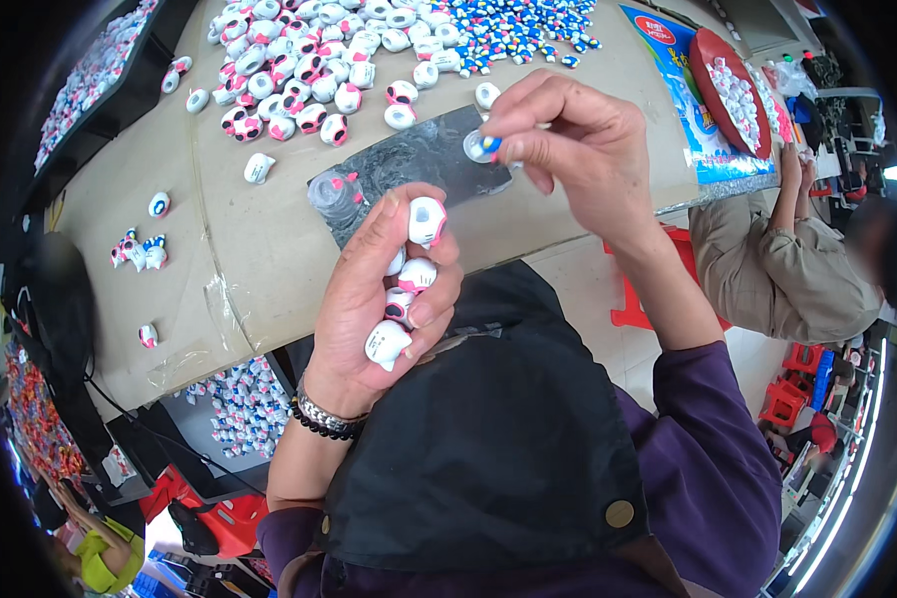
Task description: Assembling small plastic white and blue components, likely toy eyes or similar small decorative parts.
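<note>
I've got hands apart: left hand (354,299) half-curled around white toy heads (387,344), one at its thumb tip. Right hand (593,149) pinching small blue piece (491,146), over clear dish (470,149); can't tell if touching.

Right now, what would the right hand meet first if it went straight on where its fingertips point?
The right hand, pinching a small blue piece, would probably meet the clear round dish on the dark slab; whether they touch is unclear.
</note>
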### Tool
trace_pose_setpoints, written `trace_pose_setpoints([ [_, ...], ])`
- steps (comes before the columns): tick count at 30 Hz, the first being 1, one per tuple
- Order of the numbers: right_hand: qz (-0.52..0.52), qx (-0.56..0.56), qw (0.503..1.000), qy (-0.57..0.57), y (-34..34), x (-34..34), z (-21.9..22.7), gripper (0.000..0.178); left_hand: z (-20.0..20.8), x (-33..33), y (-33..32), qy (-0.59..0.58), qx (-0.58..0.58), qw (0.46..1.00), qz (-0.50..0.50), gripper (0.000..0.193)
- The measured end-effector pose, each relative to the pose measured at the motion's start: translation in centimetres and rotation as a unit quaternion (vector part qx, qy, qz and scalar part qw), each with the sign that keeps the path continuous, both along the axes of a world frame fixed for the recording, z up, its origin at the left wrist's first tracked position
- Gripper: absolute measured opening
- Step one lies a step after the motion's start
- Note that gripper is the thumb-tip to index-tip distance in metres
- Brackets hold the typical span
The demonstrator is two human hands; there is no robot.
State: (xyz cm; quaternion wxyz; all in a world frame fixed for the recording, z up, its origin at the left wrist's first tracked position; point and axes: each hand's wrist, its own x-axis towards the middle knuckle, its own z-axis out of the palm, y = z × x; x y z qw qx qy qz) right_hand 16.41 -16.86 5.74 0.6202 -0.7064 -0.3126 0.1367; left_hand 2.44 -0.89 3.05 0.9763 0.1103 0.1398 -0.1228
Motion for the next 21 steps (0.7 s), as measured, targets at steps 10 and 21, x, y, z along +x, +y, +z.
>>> trace_pose_setpoints([
  [10,0.107,0.045,0.989,-0.089,0.8,-1.7,-0.1,0.012,0.1,0.2,-0.8,-0.012,0.074,0.997,0.002,0.028],
  [21,0.12,0.033,0.957,-0.263,0.4,-2.4,-0.6,0.019,0.0,0.1,-0.6,-0.031,0.179,0.983,-0.002,0.026],
])
